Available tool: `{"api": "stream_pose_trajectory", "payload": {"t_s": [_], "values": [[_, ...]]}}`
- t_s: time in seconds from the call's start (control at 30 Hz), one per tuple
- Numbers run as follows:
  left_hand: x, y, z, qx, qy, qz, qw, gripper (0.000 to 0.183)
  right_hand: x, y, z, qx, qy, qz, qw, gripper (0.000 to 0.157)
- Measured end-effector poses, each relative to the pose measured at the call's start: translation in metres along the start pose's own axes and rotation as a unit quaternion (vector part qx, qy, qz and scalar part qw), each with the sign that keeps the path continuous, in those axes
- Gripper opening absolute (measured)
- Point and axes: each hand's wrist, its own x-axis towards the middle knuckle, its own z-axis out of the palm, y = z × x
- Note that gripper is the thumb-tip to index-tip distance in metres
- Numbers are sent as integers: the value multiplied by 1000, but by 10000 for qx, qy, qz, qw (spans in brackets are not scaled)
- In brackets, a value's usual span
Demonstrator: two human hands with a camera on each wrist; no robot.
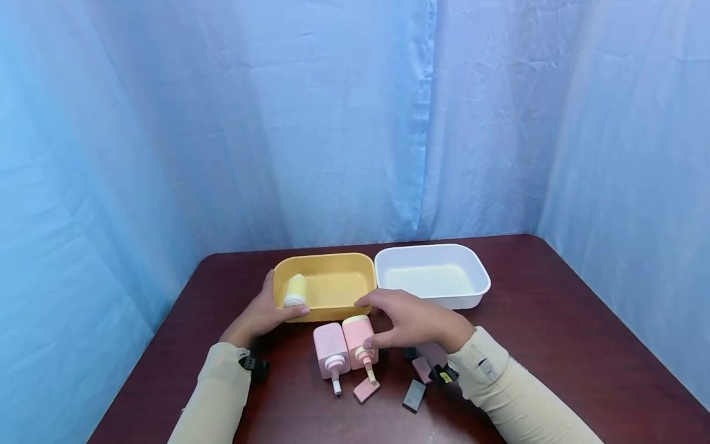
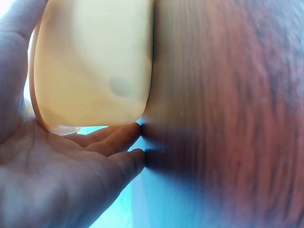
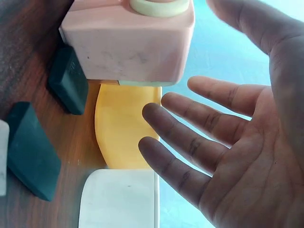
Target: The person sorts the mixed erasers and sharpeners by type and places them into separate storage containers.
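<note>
Head cam: lt. blue creased fabric curtain [image 1: 344,123] hung behind & at both sides of the dark red-brown wood-grain worktop [image 1: 532,345], prob. as a plain screen. Toward the far edge, end to end, stood a white round-cornered plastic tray [image 1: 427,280] on R & a yellow round-cornered plastic tray [image 1: 333,316] on L, prob. so both were in easy reach.

R hand [image 1: 413,317] was over the gap btwn yellow tray's near R corner and the bottles; fingers spread, nothing held, per R wrist cam. Couldn't tell if any fingertip touched tray or bottle. L hand [image 1: 266,311] spanned yellow tray's near L corner: thumb along near side, other fingers nearly straight past the outer end, prob. to steady it.

Two boxy pump bottles, one lilac-pink plastic w/ white collar [image 1: 331,345], one salmon-pink plastic w/ yellow collar [image 1: 357,330], lay side by side just in front of yellow tray, nozzles toward the person, maybe for quick pickup. Smaller yellow-&-white cylindrical bottle [image 1: 296,290] was inside yellow tray, L end, tilted.

Smallest: flat rectangular blocks, pink [image 1: 366,390] & dark grey [image 1: 414,396], scattered nearest the person, no obvious order; some partly hidden by R hand/wrist.
</note>
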Motion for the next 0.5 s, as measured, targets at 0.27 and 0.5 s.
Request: {"api": "stream_pose_trajectory", "payload": {"t_s": [0.27, 0.5], "values": [[-1, -3, 3, -35, -47, -5, 10000, 135, -2, 0, 12, -115, -176, -163, 9996, 83], [-5, -4, -1, 186, -1, -61, 9998, 137, 1, 1, 21, -76, -185, -213, 9996, 80]]}}
